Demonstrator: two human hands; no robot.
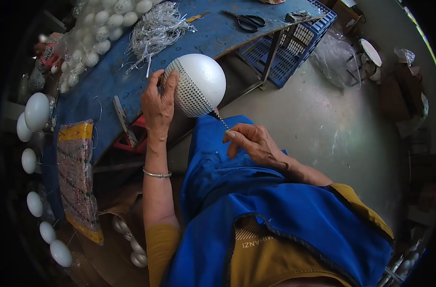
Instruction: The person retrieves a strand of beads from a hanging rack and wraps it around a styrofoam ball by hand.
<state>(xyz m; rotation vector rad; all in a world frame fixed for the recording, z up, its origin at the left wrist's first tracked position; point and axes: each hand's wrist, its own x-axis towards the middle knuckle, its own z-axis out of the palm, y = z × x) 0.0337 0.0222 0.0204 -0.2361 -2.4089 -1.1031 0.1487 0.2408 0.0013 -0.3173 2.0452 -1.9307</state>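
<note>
A large white ball, partly covered by a band of silver studded trim, is held above my lap near the table edge. My left hand grips its left side, with the thumb on the studded band. From the ball's lower edge a thin strand of the trim runs down to my right hand, which pinches its end between thumb and fingers. The underside of the ball, resting near the blue apron, is partly hidden.
On the blue table lie black-handled scissors, silver tinsel strands and many white balls. White balls hang at the left beside a bagged sheet. A blue crate stands beyond the table's end. Another person is at upper left.
</note>
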